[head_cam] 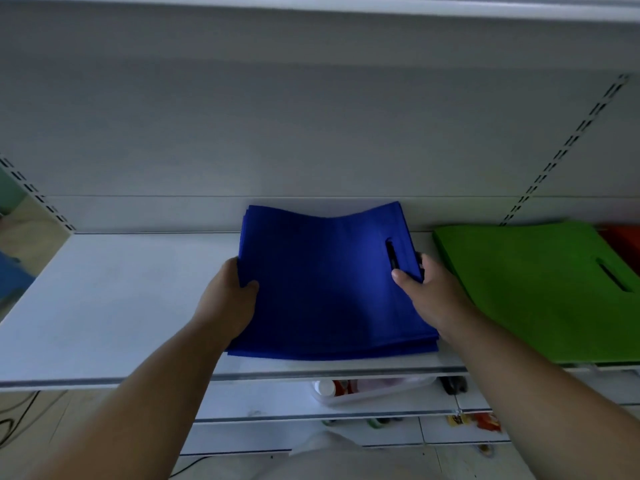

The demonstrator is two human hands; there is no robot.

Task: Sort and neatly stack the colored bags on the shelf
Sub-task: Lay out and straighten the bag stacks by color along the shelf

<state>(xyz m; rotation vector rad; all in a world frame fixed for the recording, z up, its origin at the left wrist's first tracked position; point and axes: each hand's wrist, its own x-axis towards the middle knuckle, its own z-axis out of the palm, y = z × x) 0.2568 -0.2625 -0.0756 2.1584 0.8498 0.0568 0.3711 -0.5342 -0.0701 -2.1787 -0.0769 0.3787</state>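
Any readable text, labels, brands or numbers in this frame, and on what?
None readable.
Blue bags, green bags: plain, no print.
Bottles in the tray on the lower shelf: labels too blurred to read.
Packets below right: too blurred.

I can read no words, labels, brand names, numbers or signs on anything in front of me on these shelves.
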